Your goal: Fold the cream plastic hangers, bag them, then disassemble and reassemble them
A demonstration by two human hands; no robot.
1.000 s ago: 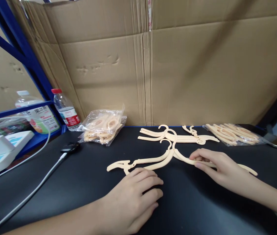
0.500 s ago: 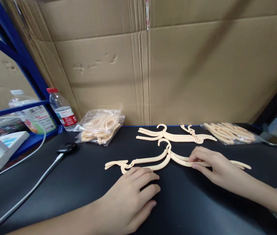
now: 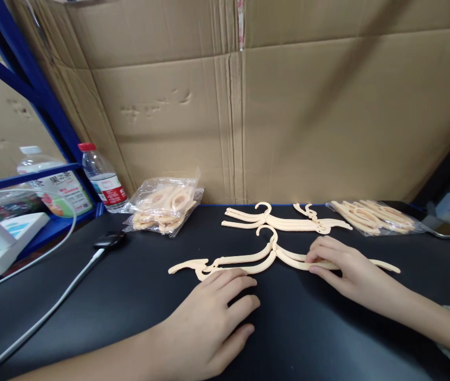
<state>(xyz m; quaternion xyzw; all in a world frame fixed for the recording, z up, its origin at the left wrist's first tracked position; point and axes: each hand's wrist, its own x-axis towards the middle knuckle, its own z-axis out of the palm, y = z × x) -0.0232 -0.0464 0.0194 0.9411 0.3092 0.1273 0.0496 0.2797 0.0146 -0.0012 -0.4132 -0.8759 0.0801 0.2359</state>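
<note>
Cream hanger [image 3: 275, 248] is set on the black table [image 3: 137, 307]; one side is pinched by the right hand [image 3: 348, 270], the other is partly covered by the left hand [image 3: 221, 312], whose grip cannot be told.

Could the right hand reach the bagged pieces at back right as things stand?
Probably yes: only black tabletop shows between the right hand and the bagged pieces, though the fingers would first have to release the near hanger.
</note>
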